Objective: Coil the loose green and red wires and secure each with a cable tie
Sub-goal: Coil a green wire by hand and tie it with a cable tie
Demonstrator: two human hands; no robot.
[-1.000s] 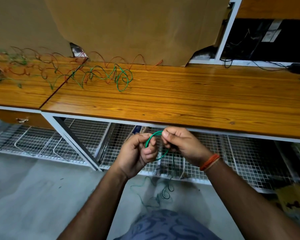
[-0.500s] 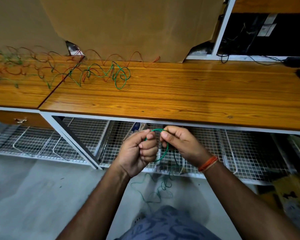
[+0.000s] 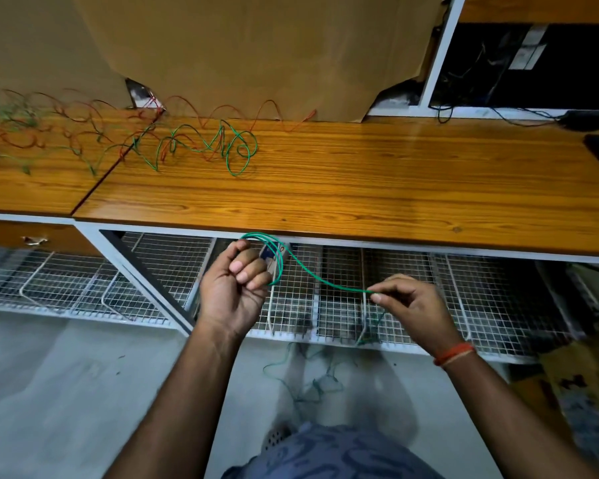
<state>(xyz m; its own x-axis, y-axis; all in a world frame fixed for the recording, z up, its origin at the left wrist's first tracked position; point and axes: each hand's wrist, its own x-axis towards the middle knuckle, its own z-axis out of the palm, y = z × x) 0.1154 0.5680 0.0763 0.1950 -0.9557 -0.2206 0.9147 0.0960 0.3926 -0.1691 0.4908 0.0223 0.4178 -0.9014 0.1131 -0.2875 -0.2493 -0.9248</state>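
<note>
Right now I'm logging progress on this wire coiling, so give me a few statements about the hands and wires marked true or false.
1. The left hand holds green wire loops. True.
2. The right hand is empty. False: it pinches the green strand.
3. Loose red and green wires lie on the wooden table. True.
4. The held coil rests on the table. False: it is held in front of the table's edge.

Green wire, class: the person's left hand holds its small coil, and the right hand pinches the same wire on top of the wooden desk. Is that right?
Not quite. The left hand does hold the coil of the green wire, and the right hand does pinch that wire, but in front of and below the wooden desk, before the wire-mesh shelf, not on top. The head view shows it.
</note>
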